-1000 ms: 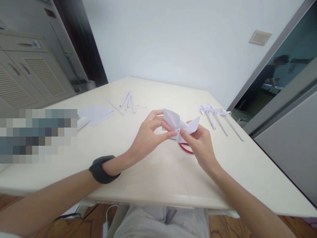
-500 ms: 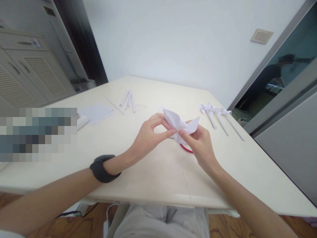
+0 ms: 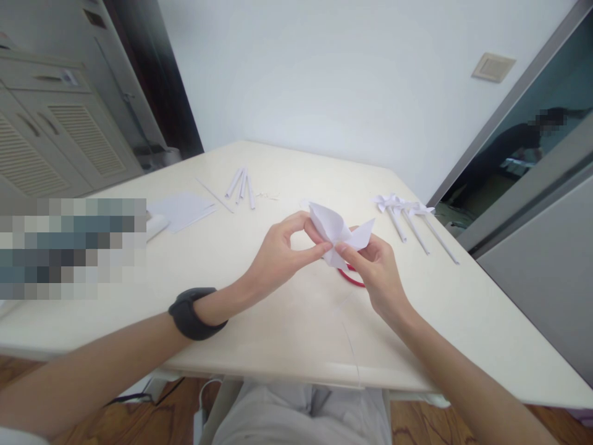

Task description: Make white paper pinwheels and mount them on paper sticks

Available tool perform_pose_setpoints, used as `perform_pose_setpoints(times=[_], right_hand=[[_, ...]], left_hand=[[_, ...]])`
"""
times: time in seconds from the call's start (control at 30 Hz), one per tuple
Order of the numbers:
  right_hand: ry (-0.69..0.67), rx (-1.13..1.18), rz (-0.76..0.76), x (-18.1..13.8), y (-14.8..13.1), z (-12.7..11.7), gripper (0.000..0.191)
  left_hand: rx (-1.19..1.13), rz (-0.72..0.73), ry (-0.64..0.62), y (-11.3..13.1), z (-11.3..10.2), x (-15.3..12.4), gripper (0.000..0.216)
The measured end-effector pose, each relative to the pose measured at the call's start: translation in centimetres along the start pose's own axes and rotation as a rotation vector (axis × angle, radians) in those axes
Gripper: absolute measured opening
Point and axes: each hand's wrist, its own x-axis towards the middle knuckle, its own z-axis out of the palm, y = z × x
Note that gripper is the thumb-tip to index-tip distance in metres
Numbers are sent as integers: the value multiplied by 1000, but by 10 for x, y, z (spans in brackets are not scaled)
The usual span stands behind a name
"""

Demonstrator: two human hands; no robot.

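A folded white paper pinwheel head is held just above the cream table, near its middle. My left hand pinches its left side with thumb and fingers curled round. My right hand pinches its middle from the right with thumb and forefinger. A red scissor handle lies on the table under my right hand, mostly hidden. A black band sits on my left wrist.
Three finished paper pinwheels on sticks lie at the right. Several rolled paper sticks and a stack of white sheets lie at the back left. Cabinets stand far left. A person is reflected in the glass door at right.
Both hands and the folded paper have stayed almost still; the fingers shifted slightly on the paper's centre.
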Motion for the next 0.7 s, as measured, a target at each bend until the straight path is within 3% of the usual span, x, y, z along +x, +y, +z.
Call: perform_pose_setpoints(times=[0.7], right_hand=[[-27, 2, 1, 1, 0, 0, 17]], left_hand=[[-4, 14, 35, 0, 1, -1, 16]])
